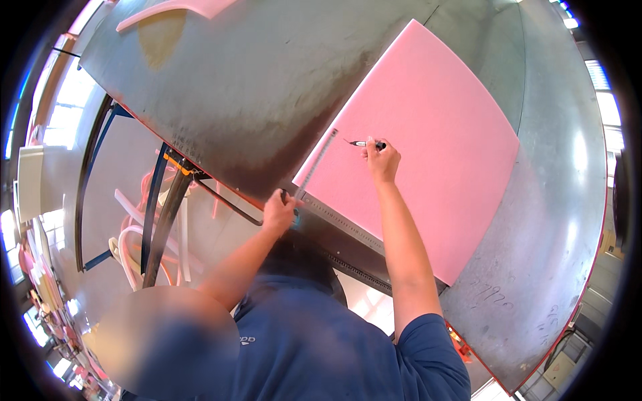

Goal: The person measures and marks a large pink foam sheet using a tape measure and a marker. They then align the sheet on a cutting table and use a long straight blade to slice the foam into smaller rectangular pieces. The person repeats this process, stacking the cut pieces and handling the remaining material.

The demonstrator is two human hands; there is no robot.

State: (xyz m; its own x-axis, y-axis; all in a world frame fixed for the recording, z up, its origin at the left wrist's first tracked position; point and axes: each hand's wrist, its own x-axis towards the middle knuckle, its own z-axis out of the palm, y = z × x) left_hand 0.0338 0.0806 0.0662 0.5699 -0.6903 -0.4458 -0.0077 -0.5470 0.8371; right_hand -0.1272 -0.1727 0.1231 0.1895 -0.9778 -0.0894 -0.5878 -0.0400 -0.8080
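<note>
A large pink foam sheet (428,134) lies on the grey metal table top. A metal L-shaped square (344,221) rests at its near left corner: one arm runs along the near edge, the other crosses onto the foam. My left hand (278,212) is closed at the corner of the square; something small and dark shows at its fingers. My right hand (382,162), above the left part of the foam, is closed around a marker pen (360,143). The pen's tip points left, toward the far end of the square's short arm, beside a small thin mark.
The metal table top (234,87) has a red edge and worn dark patches. Another pink foam piece (177,8) lies at the far left. Below the left edge stand dark table legs (167,227), with pink and white foam strips (137,240) behind. A graduated strip (361,274) runs along the near edge.
</note>
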